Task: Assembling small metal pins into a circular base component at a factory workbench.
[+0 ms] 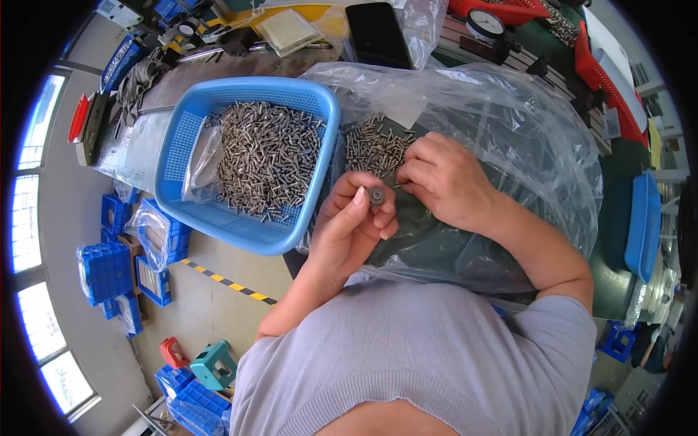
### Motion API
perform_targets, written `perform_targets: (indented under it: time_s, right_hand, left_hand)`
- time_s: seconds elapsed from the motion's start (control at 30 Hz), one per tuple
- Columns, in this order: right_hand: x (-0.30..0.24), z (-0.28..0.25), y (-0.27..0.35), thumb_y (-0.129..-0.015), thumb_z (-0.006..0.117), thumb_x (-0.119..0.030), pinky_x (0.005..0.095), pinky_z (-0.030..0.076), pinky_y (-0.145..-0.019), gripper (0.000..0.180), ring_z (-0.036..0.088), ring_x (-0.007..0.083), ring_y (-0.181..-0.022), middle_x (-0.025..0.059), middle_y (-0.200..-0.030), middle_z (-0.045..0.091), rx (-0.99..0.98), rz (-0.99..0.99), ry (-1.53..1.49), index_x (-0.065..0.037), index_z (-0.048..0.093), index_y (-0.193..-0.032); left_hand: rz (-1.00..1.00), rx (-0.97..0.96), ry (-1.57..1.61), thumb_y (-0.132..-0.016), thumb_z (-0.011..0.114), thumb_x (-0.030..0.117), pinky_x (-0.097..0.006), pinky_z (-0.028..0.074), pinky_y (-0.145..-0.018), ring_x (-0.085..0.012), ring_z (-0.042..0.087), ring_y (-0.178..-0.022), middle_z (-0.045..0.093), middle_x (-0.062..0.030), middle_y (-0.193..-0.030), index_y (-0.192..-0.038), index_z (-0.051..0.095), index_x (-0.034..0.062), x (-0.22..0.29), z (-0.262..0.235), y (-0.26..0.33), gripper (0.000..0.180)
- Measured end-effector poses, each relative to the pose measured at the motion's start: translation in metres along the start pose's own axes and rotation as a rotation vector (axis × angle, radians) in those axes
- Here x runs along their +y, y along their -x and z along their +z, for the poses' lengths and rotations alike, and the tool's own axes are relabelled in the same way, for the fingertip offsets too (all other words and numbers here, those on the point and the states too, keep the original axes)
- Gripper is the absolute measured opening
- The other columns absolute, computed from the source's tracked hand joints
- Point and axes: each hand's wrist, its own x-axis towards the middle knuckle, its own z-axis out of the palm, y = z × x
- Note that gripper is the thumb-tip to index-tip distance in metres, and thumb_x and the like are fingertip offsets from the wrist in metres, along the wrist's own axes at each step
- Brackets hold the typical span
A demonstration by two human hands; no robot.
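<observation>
My left hand [354,221] is closed around a small round dark metal piece with a hole in its middle [376,195], held between thumb and fingers with its face turned up. Close by on the right, my right hand [447,182] has its fingers pinched together over the plastic sheet. At their tips shows the end of a small metal pin [398,186]. A loose pile of such pins [374,145] lies just beyond both hands. Left of them stands a blue plastic basket [243,243] holding a heap of many similar pins [269,156] and a clear plastic bag [202,166].
Clear plastic sheeting [509,120] covers much of the green table. At the back lie a black phone [378,34] and a dial gauge [485,25]. Red bins [592,73] and a blue tray [643,227] line the right. Blue crates [105,272] and stools [214,365] stand on the floor.
</observation>
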Motion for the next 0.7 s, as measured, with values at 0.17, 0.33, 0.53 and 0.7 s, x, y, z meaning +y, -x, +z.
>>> perform_targets:
  time_s: [0.17,0.33,0.53,0.7]
  right_hand:
    - [-0.001,0.002,0.0,-0.066,0.067,-0.005,0.0372,0.045,-0.068,0.012,0.053,0.0248,-0.076,0.0056,-0.078,0.052,0.041,-0.057,0.069,-0.007,0.061,-0.075]
    - [-0.007,-0.018,-0.002,-0.079,0.066,-0.007,0.0302,0.043,-0.07,0.013,0.053,0.0202,-0.08,0.0069,-0.084,0.053,-0.038,0.211,-0.474,-0.002,0.055,-0.082]
    - [-0.021,-0.022,-0.004,-0.085,0.063,-0.011,0.0282,0.042,-0.07,0.011,0.052,0.017,-0.078,0.006,-0.085,0.052,-0.098,0.199,-0.648,-0.002,0.055,-0.084]
    - [-0.023,-0.021,-0.004,-0.082,0.065,-0.01,0.0307,0.044,-0.065,0.012,0.054,0.0216,-0.074,0.0077,-0.081,0.054,-0.054,0.161,-0.598,-0.002,0.057,-0.082]
  left_hand:
    - [0.01,0.027,-0.036,-0.096,0.05,0.021,-0.027,0.039,-0.062,-0.012,0.044,-0.073,0.05,-0.0058,-0.087,-0.106,0.051,0.0074,0.0,0.003,0.0,0.017]
    - [-0.004,0.014,-0.038,-0.096,0.051,0.022,-0.026,0.038,-0.06,-0.011,0.044,-0.071,0.05,-0.0058,-0.086,-0.105,0.051,0.0059,0.0,0.002,0.001,0.019]
    - [-0.027,0.099,-0.094,-0.094,0.055,0.02,-0.025,0.037,-0.057,-0.0099,0.043,-0.066,0.053,-0.0052,-0.082,-0.103,0.052,0.005,-0.001,0.01,0.002,0.018]
    - [-0.047,0.078,-0.119,-0.092,0.058,0.02,-0.024,0.036,-0.056,-0.0096,0.043,-0.065,0.054,-0.0049,-0.08,-0.101,0.052,0.0047,-0.001,0.008,0.002,0.019]
